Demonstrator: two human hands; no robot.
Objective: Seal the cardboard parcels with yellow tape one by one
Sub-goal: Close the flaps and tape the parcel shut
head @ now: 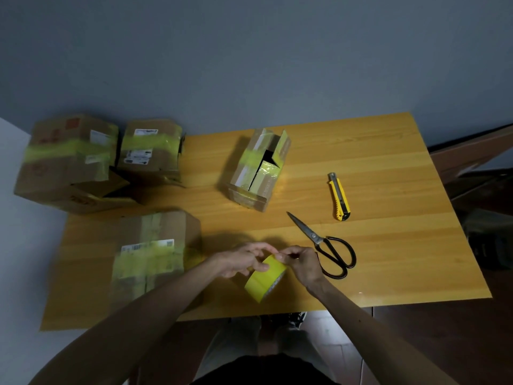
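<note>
Both hands are low over the near edge of the table (388, 259), with the tape roll (266, 283) between them, tipped up on its edge. The left hand (243, 262) curls round the roll to steady it. The right hand (302, 263) pinches the roll's upper rim with thumb and fingertips, hunting for the loose end, I'd say, so a strip can be pulled. The open box (258, 169) waits mid-table with its flaps up and seam gaping, one yellow band across it, so it's likely next to be closed. A taped box (151, 259) sits just left of the hands, and two more boxes (66, 162) banded in yellow are parked further back. The scissors (329, 247) lie beside the right hand, handy for the cut, and the knife (339, 197) is beyond them
</note>
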